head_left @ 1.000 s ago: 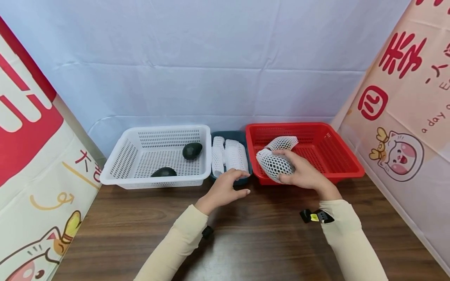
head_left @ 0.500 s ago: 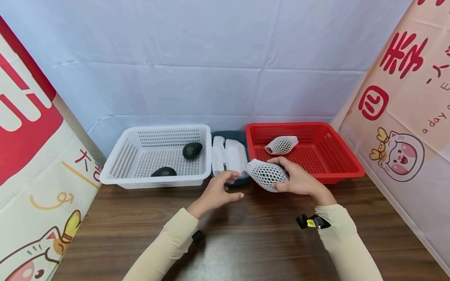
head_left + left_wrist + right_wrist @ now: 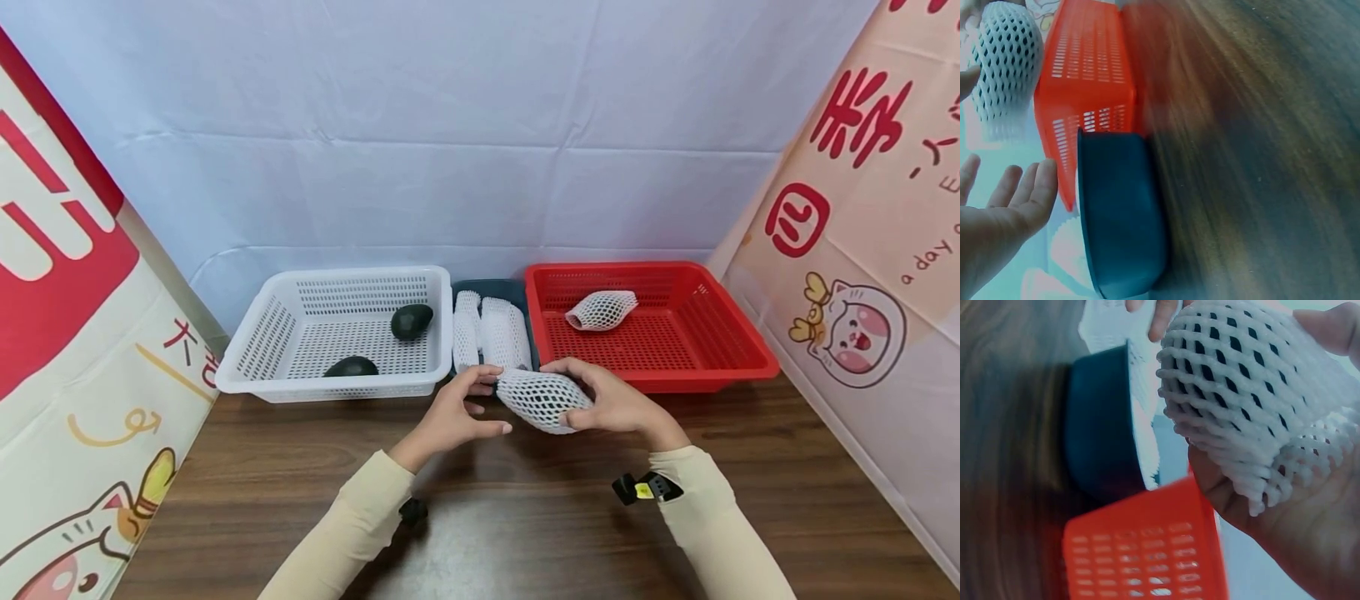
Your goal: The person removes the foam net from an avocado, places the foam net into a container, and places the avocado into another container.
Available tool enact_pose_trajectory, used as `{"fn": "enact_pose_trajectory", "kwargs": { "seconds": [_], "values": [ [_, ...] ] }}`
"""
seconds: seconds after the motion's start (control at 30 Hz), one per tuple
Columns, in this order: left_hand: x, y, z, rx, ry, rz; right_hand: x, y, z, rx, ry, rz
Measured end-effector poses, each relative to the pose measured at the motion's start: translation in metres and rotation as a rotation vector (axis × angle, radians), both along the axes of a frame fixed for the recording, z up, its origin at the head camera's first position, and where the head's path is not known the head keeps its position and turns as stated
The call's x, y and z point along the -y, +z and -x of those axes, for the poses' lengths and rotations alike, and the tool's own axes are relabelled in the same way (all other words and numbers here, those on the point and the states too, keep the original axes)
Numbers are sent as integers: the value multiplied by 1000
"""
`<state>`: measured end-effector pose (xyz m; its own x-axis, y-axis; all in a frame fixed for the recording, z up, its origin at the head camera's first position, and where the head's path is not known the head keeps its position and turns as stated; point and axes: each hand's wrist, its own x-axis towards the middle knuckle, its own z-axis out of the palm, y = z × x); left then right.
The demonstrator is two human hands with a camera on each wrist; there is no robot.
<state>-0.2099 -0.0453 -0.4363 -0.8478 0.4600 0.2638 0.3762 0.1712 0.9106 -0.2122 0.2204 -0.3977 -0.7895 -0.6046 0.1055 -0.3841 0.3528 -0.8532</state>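
In the head view my right hand (image 3: pixel 618 402) grips a dark avocado in a white foam net (image 3: pixel 542 400), above the table in front of the bins. The net wraps around the fruit, and its loose end bunches at my palm in the right wrist view. My left hand (image 3: pixel 450 421) is at the other end of the fruit, fingers spread and thumb apart. A gap shows between these left fingers (image 3: pixel 1042 181) and the netted avocado (image 3: pixel 1005 62) in the left wrist view. Another netted avocado (image 3: pixel 602 310) lies in the red basket (image 3: pixel 697 367).
A white basket (image 3: pixel 262 385) on the left holds two bare avocados (image 3: pixel 411 322). Between the baskets, a dark blue bin (image 3: pixel 1122 212) contains several white foam nets (image 3: pixel 504 333). A light cloth hangs behind them. The wooden table (image 3: pixel 525 517) extends in front.
My right hand has lifted the netted avocado out over the red basket's front edge and brought it left and nearer. My left hand has drawn back slightly leftward; the fruit is now close to it.
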Motion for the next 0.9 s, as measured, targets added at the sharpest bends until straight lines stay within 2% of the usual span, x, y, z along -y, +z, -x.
{"fn": "enact_pose_trajectory", "kwargs": {
  "seconds": [0.2, 0.3, 0.4, 0.63, 0.7, 0.73, 0.9],
  "values": [
    [3, 20, -15, -10, -53, -71, 11, -13, 0, 36, 40, 20],
    [5, 23, -18, 6, -59, -71, 17, -19, 0, 58, 63, 37],
    [6, 21, -18, 12, -52, -33, 25, -21, -2, 91, 80, 49],
    [11, 17, -21, -36, -39, 98, 45, -4, -18, 106, 90, 21],
    [12, 18, -22, -35, -28, 121, 47, -5, -18, 106, 72, 4],
    [12, 19, -23, -28, -23, 133, 46, -10, -16, 95, 62, -6],
    [16, -8, -7, -11, 15, 184, 41, -37, -2, 54, -4, -86]
  ]
}}
